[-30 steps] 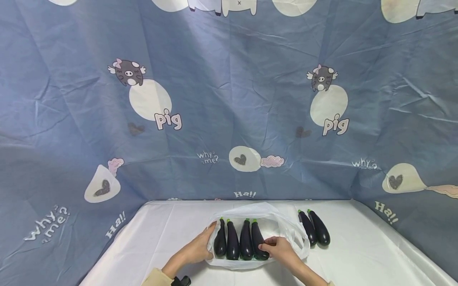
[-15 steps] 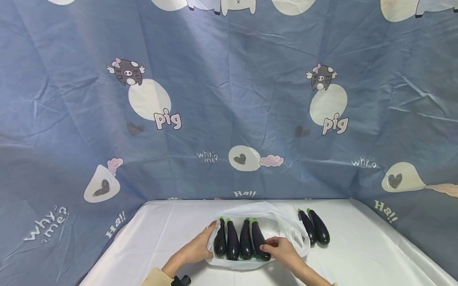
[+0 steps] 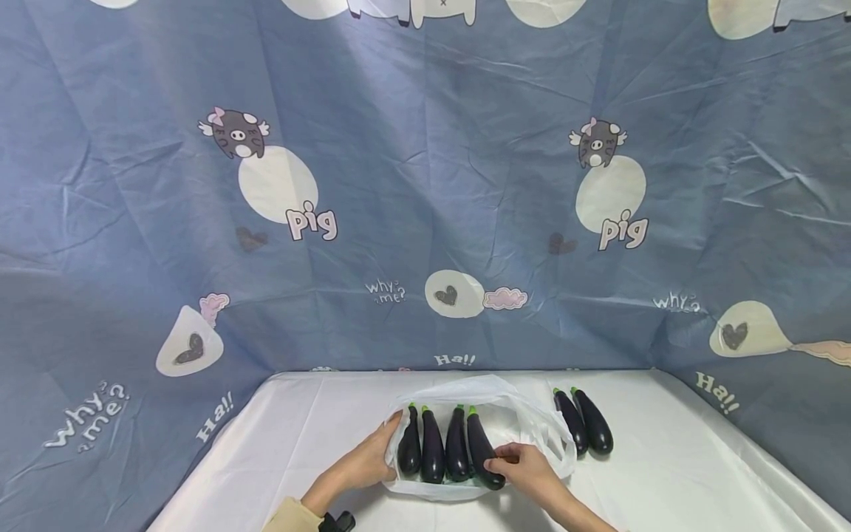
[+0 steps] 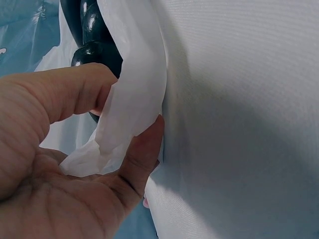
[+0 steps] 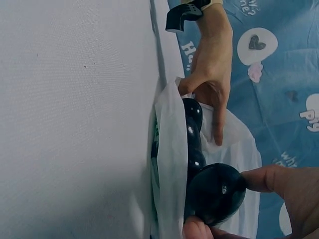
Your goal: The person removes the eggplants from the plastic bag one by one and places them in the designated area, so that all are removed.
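Note:
An open white plastic bag (image 3: 442,491) lies on the table with several dark eggplants in a row inside it, green stems pointing away. At its left side my left hand (image 3: 364,462) holds the bag's edge; in the left wrist view the thumb is inside the plastic (image 4: 137,69) and fingers are outside. My right hand (image 3: 528,469) pinches the rightmost eggplant (image 3: 480,443) near its thick lower end, between thumb and fingers, as the right wrist view shows on the round end (image 5: 218,191). The neighbouring eggplant (image 3: 456,451) lies just left of it, inside the bag.
Two more eggplants (image 3: 594,425) lie side by side on the white-covered table (image 3: 665,473), right of the bag. A blue printed curtain (image 3: 425,185) hangs behind the table and along both sides. The bag's right part (image 3: 555,436) is crumpled.
The rightmost eggplant's thick end has shifted slightly right and toward me, with the right hand moving along. The left hand stays at the bag's edge.

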`<state>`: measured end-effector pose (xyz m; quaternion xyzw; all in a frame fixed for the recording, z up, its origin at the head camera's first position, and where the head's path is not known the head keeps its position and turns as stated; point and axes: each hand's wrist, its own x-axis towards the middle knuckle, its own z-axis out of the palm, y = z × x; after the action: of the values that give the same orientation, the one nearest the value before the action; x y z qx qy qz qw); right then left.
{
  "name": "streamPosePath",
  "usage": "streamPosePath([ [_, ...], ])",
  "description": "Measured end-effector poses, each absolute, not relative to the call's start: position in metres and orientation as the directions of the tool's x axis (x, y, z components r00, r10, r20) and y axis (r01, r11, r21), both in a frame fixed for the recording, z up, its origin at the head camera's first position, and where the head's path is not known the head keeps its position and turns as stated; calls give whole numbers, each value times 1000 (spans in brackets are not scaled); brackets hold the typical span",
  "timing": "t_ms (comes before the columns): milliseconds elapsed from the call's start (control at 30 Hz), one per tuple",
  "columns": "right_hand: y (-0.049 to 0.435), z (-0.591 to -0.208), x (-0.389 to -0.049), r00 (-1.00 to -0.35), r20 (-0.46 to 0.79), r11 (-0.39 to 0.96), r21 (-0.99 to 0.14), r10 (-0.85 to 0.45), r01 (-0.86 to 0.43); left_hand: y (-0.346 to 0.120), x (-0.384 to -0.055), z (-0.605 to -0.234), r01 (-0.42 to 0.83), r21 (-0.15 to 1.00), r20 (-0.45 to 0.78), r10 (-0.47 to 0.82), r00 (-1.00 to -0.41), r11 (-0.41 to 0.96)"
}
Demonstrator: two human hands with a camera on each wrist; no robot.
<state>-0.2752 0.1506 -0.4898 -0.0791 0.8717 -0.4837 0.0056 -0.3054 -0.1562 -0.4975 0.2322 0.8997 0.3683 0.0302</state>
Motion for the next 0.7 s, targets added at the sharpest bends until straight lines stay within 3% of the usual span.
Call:
streamPosePath([
  [700,162,-477,-266,-993,54,565,-819,-105,-104,-156,-304,-496,402,665,114,447,-887,629],
])
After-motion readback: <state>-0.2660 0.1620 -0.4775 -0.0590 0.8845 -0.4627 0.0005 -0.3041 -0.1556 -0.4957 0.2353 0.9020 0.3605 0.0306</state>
